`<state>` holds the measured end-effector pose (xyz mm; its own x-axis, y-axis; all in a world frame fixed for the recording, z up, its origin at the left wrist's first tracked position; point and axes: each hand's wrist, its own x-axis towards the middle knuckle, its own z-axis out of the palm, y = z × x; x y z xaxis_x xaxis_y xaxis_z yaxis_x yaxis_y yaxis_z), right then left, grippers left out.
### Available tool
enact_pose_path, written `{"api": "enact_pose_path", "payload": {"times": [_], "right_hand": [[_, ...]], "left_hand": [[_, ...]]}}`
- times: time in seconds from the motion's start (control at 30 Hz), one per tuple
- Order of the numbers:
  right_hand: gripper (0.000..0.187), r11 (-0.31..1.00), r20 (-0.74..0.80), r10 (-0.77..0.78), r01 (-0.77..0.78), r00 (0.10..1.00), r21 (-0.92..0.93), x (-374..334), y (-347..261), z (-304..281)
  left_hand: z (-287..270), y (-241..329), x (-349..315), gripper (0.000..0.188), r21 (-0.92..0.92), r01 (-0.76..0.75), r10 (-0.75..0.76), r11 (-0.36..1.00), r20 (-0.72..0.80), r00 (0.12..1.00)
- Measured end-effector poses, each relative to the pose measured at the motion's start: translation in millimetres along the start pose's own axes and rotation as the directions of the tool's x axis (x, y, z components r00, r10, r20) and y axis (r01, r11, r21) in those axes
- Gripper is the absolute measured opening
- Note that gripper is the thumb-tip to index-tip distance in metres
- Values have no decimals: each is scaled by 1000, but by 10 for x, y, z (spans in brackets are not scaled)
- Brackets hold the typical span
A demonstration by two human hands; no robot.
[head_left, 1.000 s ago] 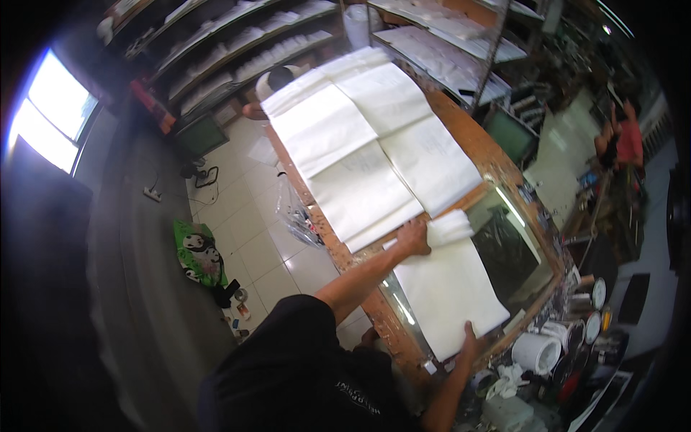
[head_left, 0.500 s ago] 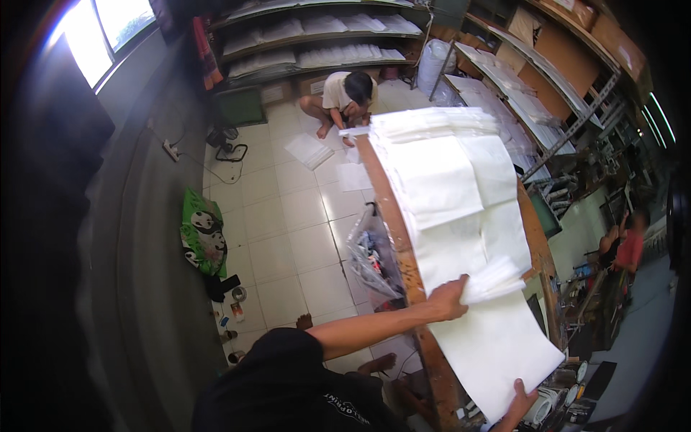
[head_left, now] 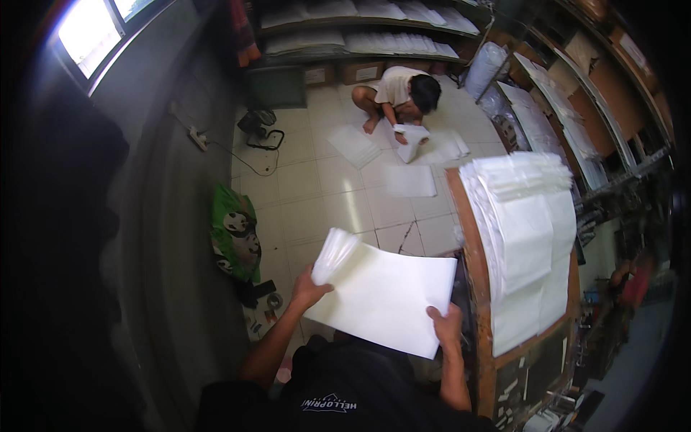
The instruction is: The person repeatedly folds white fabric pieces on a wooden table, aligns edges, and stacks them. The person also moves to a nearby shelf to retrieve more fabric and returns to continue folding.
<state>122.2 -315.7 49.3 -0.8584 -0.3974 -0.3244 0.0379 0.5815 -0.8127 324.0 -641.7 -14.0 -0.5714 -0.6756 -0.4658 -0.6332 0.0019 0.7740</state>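
Note:
A stack of white sheets [head_left: 389, 299], with a fanned bunch of edges at its left end, is held up in front of me over the tiled floor. My left hand [head_left: 312, 289] is closed on the fanned end, thumb on top. My right hand [head_left: 447, 324] grips the opposite end, its thumb pressed on the upper face. The fingers beneath are hidden. To my right, a thick pile of similar white sheets [head_left: 529, 252] lies on the wooden table [head_left: 479, 288], draped along its length and apart from my hands.
A co-worker [head_left: 394, 86] squats ahead on the floor, handling white sheets [head_left: 411, 144], with more sheets [head_left: 412, 181] lying near. Racks of stacked sheets [head_left: 396, 45] line the back and right. A green panda-print bag [head_left: 237, 234] and a cable [head_left: 252, 173] are by the left wall.
Both hands have lifted the stack off the table and carried it left, in front of my body. My view has turned. The co-worker now holds sheets raised off the floor.

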Motion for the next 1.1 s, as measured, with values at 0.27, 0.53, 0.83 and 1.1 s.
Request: {"api": "enact_pose_path", "payload": {"times": [0.27, 0.53, 0.83, 1.1], "right_hand": [[35, 989, 228, 89, -59, 969, -137, 2130, -687, 1642], [31, 993, 245, 114, -102, 963, -61, 4213, -2250, 2187], [30, 994, 183, 107, -108, 977, -8, 6643, -3508, 2804], [34, 983, 16, 183, -182, 983, -27, 8316, -4059, 3540]], "left_hand": [[-941, -200, 1581, 73, -53, 164, -171, 985, -201, 965], [-1828, 908, 3669, 72, -95, 169, -184, 981, -180, 966], [-2577, 1987, 6726, 81, -145, 153, -150, 977, 35, 988], [-2884, 2908, 9122, 75, -1, 85, -84, 996, 115, 990]]}}
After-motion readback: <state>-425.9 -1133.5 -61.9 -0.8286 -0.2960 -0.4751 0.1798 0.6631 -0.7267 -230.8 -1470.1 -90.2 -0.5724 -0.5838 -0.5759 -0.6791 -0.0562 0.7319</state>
